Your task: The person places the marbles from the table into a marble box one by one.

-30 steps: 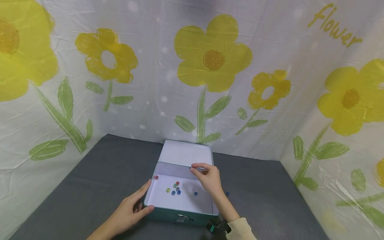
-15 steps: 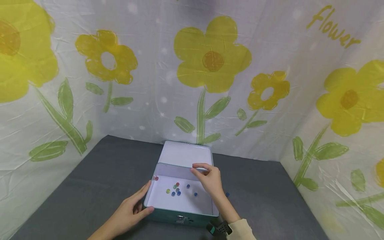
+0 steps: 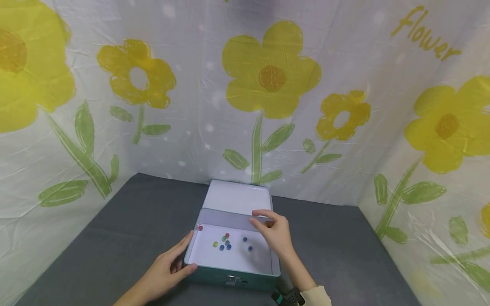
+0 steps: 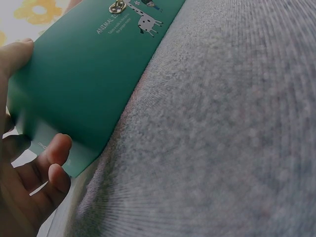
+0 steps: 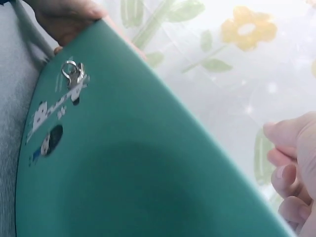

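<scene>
A green tin box (image 3: 233, 278) with a white inside stands on the dark table, its lid (image 3: 237, 197) swung back. On its floor lie several small glass marbles, among them a yellow one (image 3: 215, 244), a red one (image 3: 227, 235) and a blue one (image 3: 245, 239). Another red marble (image 3: 200, 228) sits at the left wall. My left hand (image 3: 166, 265) holds the front left corner, thumb on the front rim and fingers along the side. Over the box's right side hovers my right hand (image 3: 276, 233), thumb and index finger apart, with nothing visible between them.
Dark grey cloth (image 3: 115, 238) covers the table around the box. A white curtain (image 3: 199, 106) with yellow flowers hangs behind and on both sides. The right wrist wears a black strap (image 3: 289, 296). A metal clasp (image 5: 74, 74) juts from the box front.
A blue marble has dropped from my right hand into the box and rolled slightly right. That hand has shifted right. The blue marble on the table beside the box is no longer visible.
</scene>
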`<act>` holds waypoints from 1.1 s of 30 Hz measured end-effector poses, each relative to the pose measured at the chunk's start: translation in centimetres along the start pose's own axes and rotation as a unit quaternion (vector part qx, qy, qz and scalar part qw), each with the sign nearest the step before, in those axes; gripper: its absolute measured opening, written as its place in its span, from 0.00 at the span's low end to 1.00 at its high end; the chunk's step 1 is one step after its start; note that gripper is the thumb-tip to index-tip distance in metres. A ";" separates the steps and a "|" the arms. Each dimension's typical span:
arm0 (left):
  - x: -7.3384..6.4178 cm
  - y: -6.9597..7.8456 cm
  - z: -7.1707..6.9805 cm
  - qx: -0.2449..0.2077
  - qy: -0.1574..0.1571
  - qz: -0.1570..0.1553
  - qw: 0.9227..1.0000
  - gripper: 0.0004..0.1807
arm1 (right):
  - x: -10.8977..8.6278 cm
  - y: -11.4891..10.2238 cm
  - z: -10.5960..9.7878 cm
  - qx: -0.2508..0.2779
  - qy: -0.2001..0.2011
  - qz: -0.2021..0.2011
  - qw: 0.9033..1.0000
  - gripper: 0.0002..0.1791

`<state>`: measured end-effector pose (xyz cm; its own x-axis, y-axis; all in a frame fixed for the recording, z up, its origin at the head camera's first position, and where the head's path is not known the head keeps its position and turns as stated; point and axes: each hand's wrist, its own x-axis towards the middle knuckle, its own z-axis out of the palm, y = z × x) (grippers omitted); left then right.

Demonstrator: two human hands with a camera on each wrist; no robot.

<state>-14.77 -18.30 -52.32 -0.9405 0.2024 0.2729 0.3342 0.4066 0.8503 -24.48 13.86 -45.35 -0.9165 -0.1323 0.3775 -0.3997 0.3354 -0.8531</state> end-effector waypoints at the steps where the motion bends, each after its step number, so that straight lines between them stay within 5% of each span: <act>1: 0.0 0.0 0.0 0.000 -0.001 -0.002 1.000 0.44 | -0.1 0.1 -0.3 0.000 0.005 0.000 1.000 0.13; 23: 0.0 0.1 0.0 0.002 -0.005 -0.022 1.000 0.45 | -2.3 3.1 -6.7 -0.041 0.087 0.043 0.994 0.12; 33: 0.1 0.1 0.0 0.006 -0.011 -0.022 1.000 0.45 | -3.9 5.7 -8.5 -0.069 0.092 0.073 0.991 0.12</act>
<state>-14.80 -18.23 -52.18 -0.9530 0.2029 0.2251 0.2929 0.4255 0.8562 -23.09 24.25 -48.60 -0.9415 0.0944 0.3234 -0.2457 0.4643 -0.8509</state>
